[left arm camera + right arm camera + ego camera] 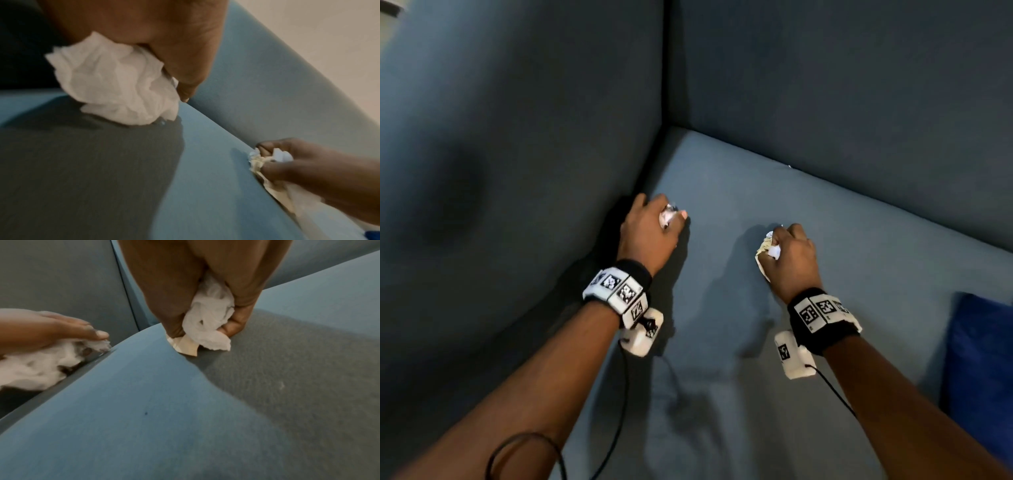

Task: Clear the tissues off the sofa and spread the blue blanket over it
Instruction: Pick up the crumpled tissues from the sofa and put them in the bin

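Blue folded blanket [983,370] cut off at right frame edge, lying on grey-blue fabric sofa seat [739,192]. Crumpled white tissue wad [115,84] mostly hidden inside left hand [650,233], fingers curled round it, low at seat corner. Right hand [792,257] fisted on second wad of white and beige crumpled tissue [207,327], knuckles up, just above cushion. Hands apart. Blurred wrist views.
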